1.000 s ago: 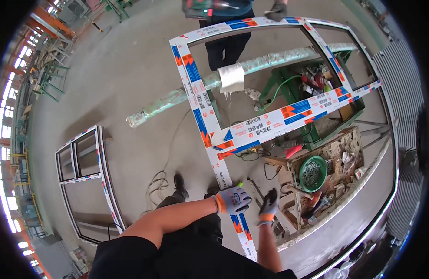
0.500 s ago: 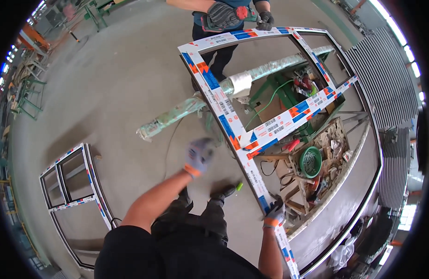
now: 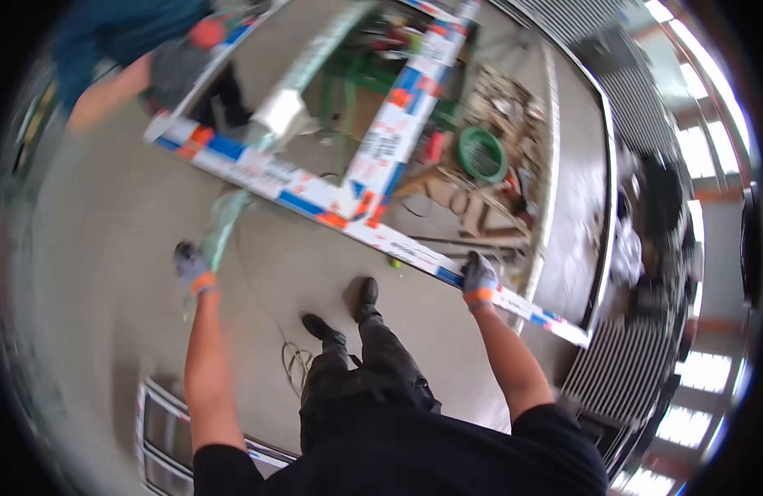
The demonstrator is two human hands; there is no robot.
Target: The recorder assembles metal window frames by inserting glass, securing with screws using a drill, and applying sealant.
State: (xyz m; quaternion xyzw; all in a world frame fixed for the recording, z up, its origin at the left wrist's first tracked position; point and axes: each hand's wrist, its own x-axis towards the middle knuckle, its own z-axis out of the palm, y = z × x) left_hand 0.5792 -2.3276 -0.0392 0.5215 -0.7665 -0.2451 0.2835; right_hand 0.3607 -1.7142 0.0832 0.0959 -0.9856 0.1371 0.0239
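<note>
My right hand [image 3: 479,279], in a grey glove with dark fingers and an orange cuff, is closed around the near bar of a large window frame [image 3: 307,188]. White film with blue and orange patches covers that frame. My left hand [image 3: 193,269], gloved alike, is off the frame at the left, over or beside the lower end of a green plastic-wrapped beam [image 3: 224,225]. Blur hides how its fingers lie, and I see no grip on the beam. At the upper left a co-worker's dark-gloved hand [image 3: 179,74] is by a blurred red-tipped tool [image 3: 208,33] near the frame's corner.
Below the frame, a cluttered wooden tray [image 3: 501,103] holds a green bowl [image 3: 481,155] of small metal pieces. Another wrapped frame [image 3: 142,430] lies at the lower left. Coiled cord [image 3: 296,364] rests by my feet. Corrugated sheets [image 3: 617,372] stand at the right.
My view has turned right, with the frame now running across in front of me. My left hand has moved away from my right hand, which stays on the frame's bar.
</note>
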